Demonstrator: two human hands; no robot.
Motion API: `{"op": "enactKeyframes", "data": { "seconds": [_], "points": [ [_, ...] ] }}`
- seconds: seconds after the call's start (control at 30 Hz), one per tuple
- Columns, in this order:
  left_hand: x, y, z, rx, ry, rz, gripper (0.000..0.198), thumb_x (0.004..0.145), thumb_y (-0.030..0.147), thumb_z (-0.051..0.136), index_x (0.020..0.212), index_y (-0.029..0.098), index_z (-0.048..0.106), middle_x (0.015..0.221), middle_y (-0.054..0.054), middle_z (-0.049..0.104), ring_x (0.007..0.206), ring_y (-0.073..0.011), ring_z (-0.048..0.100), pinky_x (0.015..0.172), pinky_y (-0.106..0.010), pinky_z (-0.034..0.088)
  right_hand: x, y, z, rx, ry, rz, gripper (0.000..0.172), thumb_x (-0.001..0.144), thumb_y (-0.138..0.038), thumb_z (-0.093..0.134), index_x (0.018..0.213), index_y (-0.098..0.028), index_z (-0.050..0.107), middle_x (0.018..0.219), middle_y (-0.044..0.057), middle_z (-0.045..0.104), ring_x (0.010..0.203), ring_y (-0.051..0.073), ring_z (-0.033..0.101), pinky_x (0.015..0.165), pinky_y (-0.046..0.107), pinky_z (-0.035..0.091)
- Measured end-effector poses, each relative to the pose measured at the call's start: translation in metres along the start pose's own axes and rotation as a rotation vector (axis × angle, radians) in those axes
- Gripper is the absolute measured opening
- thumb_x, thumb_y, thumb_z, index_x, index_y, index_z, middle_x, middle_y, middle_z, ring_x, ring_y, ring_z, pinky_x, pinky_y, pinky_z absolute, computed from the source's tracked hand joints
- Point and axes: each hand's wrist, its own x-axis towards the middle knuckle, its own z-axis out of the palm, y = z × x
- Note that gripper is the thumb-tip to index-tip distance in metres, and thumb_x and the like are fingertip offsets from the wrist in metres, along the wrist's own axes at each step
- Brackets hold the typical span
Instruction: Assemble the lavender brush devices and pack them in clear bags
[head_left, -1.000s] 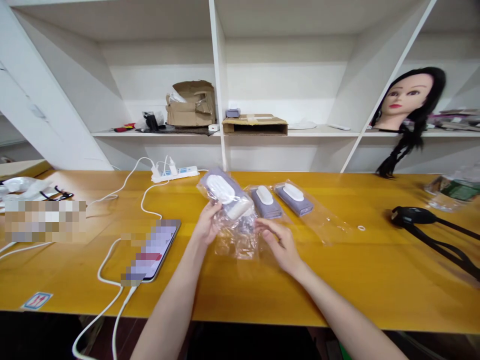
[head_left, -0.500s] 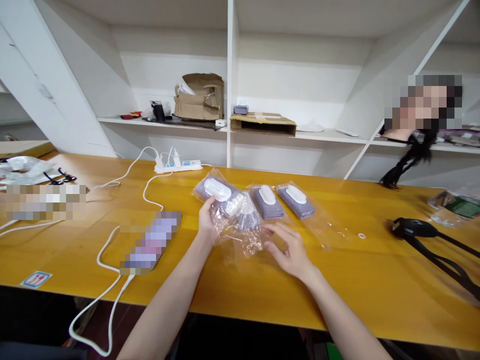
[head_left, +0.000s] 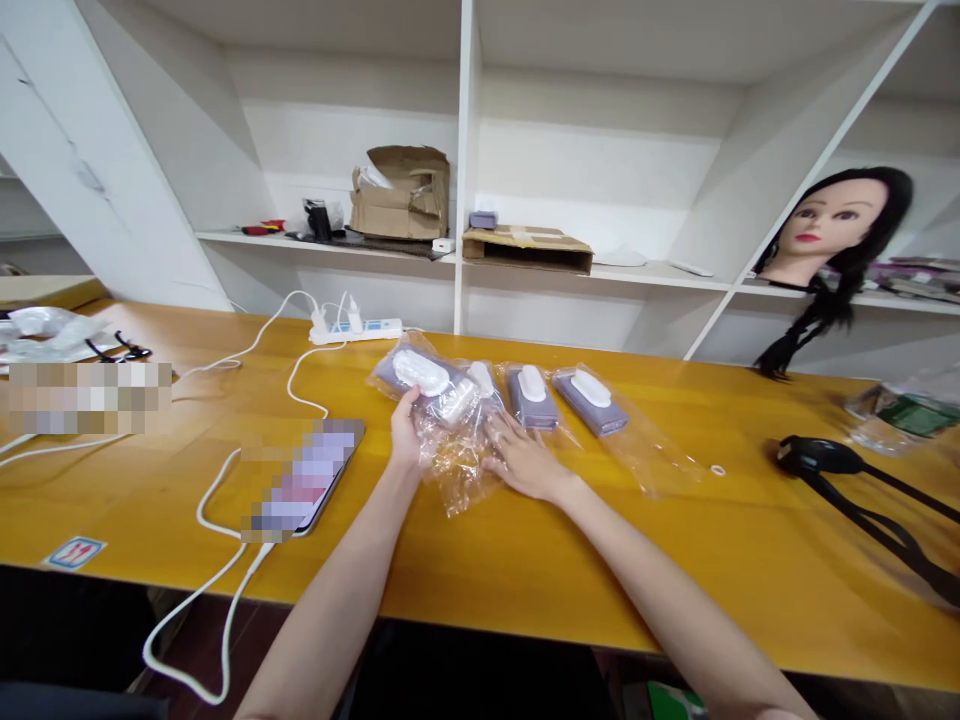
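My left hand (head_left: 406, 428) grips a bagged grey-purple folded cloth (head_left: 389, 376) with a white oval piece on its top face, thumb over the front edge. The clear plastic bag (head_left: 456, 478) hangs loose and crumpled toward me. A second cloth packet (head_left: 482, 380) of the same kind lies just to its right, partly covered by plastic and my fingers. My right hand (head_left: 521, 455) rests on that packet and the bag, fingers stretched out and palm down. Two more such packets, a middle one (head_left: 532, 404) and a right one (head_left: 592, 402), lie on the table to the right.
A phone (head_left: 307, 480) on a white cable lies left on the wooden table (head_left: 675, 580). Behind stands a power strip (head_left: 367, 331). To the right are a black strapped device (head_left: 821, 455), a bottle (head_left: 907, 412) and a small white ring (head_left: 718, 470). A mannequin head (head_left: 832, 225) sits on the shelf.
My right hand has moved left, from beside the bag onto the second packet, with its fingers now flat. The packet in my left hand has shifted slightly left.
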Motion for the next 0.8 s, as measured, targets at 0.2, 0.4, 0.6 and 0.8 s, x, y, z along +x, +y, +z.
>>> {"op": "enactKeyframes", "data": {
  "seconds": [0.2, 0.4, 0.6, 0.8],
  "points": [
    [-0.001, -0.011, -0.001, 0.093, 0.033, -0.083, 0.024, 0.075, 0.023, 0.059, 0.097, 0.014, 0.064, 0.080, -0.003, 0.071, 0.073, -0.0185, 0.067, 0.074, -0.031, 0.054, 0.020, 0.034, 0.006, -0.002, 0.065, -0.023, 0.059, 0.092, -0.043, 0.037, 0.144, -0.018, 0.023, 0.153, 0.011, 0.015, 0.141, 0.029, 0.009, 0.105, 0.053, 0.032],
    [-0.003, -0.028, -0.004, 0.215, 0.050, -0.185, 0.020, 0.074, 0.021, 0.058, 0.091, 0.012, 0.064, 0.072, -0.005, 0.070, 0.067, -0.0194, 0.067, 0.070, -0.032, 0.055, 0.027, 0.047, -0.002, -0.020, 0.080, 0.000, 0.052, 0.091, -0.033, 0.036, 0.141, -0.020, 0.031, 0.152, 0.009, 0.020, 0.139, 0.031, 0.016, 0.101, 0.060, 0.033],
    [-0.006, -0.032, -0.002, 0.229, 0.065, -0.210, 0.020, 0.073, 0.019, 0.060, 0.091, 0.012, 0.064, 0.071, -0.005, 0.070, 0.069, -0.0202, 0.068, 0.071, -0.032, 0.055, -0.001, 0.036, -0.017, 0.103, 0.458, 0.006, 0.035, 0.087, -0.019, 0.037, 0.110, -0.021, 0.064, 0.132, 0.009, 0.052, 0.129, 0.028, 0.039, 0.102, 0.056, 0.033],
    [-0.006, -0.025, 0.002, 0.120, 0.051, -0.110, 0.034, 0.074, 0.017, 0.061, 0.107, 0.016, 0.060, 0.087, -0.006, 0.071, 0.083, -0.0219, 0.068, 0.079, -0.034, 0.053, -0.053, -0.017, -0.009, 0.222, 0.579, -0.308, 0.027, 0.085, -0.020, 0.045, 0.099, -0.023, 0.067, 0.080, 0.008, 0.066, 0.077, 0.022, 0.062, 0.071, 0.041, 0.054]
  ]
}}
